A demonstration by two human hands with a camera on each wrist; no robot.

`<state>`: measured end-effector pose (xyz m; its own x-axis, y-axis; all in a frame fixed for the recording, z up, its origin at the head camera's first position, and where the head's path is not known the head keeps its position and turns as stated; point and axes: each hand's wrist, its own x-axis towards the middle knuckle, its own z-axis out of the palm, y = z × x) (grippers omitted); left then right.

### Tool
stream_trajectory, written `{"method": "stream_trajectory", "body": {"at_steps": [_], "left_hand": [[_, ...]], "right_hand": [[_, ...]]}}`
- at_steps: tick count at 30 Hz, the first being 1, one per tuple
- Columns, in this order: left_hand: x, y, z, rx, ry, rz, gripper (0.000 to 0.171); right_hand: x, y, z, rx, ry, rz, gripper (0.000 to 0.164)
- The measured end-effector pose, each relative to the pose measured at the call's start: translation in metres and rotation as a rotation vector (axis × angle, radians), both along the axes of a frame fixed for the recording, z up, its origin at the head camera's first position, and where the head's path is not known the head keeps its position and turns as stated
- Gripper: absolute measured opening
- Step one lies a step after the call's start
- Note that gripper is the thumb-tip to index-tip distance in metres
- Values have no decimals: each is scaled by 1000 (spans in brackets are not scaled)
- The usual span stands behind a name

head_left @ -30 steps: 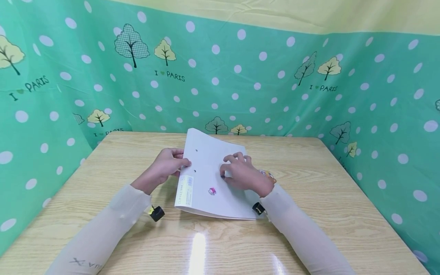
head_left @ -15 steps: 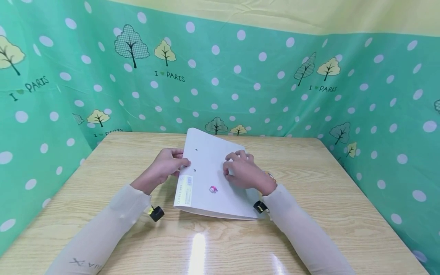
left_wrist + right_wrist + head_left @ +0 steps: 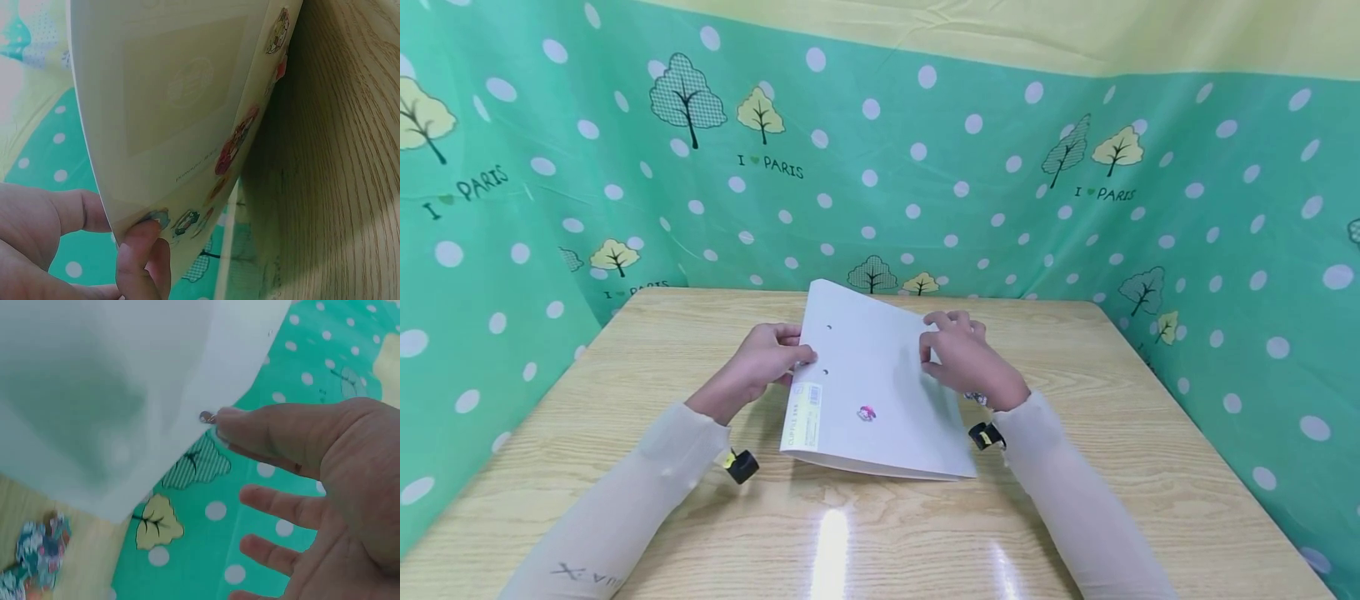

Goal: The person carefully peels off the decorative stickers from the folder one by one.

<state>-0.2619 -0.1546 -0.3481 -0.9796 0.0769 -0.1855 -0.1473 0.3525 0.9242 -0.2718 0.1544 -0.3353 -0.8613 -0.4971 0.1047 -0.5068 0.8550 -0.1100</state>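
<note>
A white clip file folder (image 3: 865,358) is propped tilted over the table, spine toward the left. My left hand (image 3: 765,367) grips its spine edge, thumb on the near face and fingers behind. The left wrist view shows several stickers (image 3: 236,140) along the folder's other side. One small pink sticker (image 3: 867,412) lies on the near face. Beside the folder's right edge, my right hand (image 3: 966,358) pinches a tiny brownish sticker (image 3: 207,417) between thumb and index finger; its other fingers are spread.
A little heap of colourful stickers (image 3: 40,550) lies on the wooden table (image 3: 1075,467), right of the folder and partly hidden under the right wrist in the head view. A green dotted cloth (image 3: 910,183) encloses the table's back and sides.
My right hand has moved right from the middle of the folder's face to its right edge, uncovering more of the face. The left hand and folder hold nearly still.
</note>
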Motion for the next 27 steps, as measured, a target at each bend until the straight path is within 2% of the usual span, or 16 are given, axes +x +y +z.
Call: {"method": "stream_trajectory", "body": {"at_steps": [6, 13, 21, 27], "left_hand": [[0, 0, 0, -1, 7, -4, 58], [0, 0, -1, -3, 13, -8, 58], [1, 0, 0, -5, 9, -8, 56], [1, 0, 1, -9, 13, -10, 56]], "right_hand": [[-6, 16, 1, 31, -6, -78, 9], [-13, 30, -1, 94, -94, -170, 16], [-20, 40, -11, 163, -212, -216, 15], [-24, 46, -16, 159, -237, -237, 15]]}}
